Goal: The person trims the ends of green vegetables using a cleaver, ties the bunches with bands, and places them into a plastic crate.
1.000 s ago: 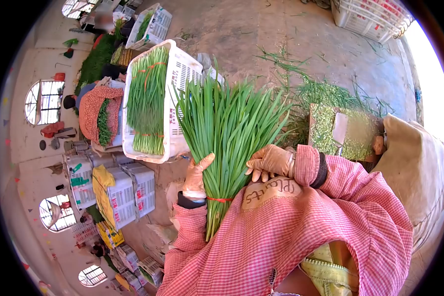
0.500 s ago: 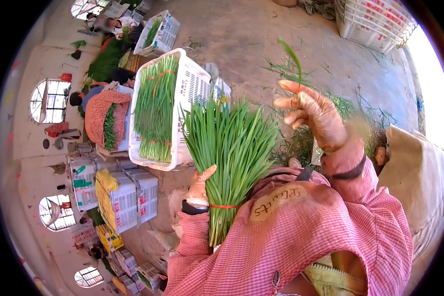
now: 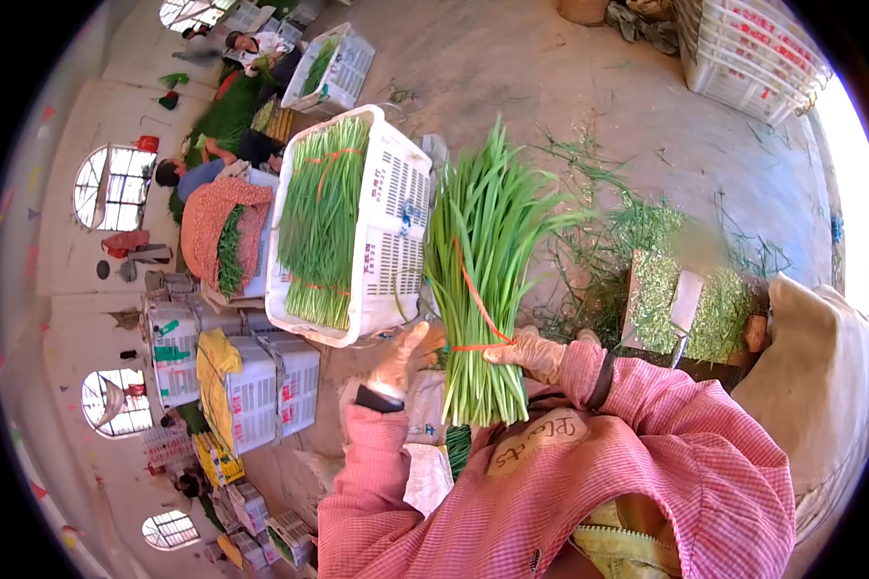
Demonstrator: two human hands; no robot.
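Observation:
A bunch of long green stalks (image 3: 483, 280) hangs in front of my chest, leafy tips pointing away from me. Around its lower part runs a red band, with a loose red loop lying up over the leaves. My right hand (image 3: 534, 355), gloved, grips the bunch at the band from the right, thumb on the stalks. Just left of the bunch is my left hand (image 3: 403, 362), also gloved, its thumb apart from the fingers and nothing seen in it. Beyond, a white crate (image 3: 386, 212) holds banded green bundles (image 3: 321, 222).
Cut scraps and a metal blade (image 3: 686, 304) on a board lie at the right, beside a beige sack (image 3: 806, 376). Stacked crates (image 3: 753, 58) stand top right. More crates (image 3: 270, 386) are at left. Co-workers (image 3: 217, 179) sit at upper left.
The bunch has moved right and up from my left hand to my right hand. My left hand has let go. The single leaf in my right hand is no longer seen; a red loop now shows.

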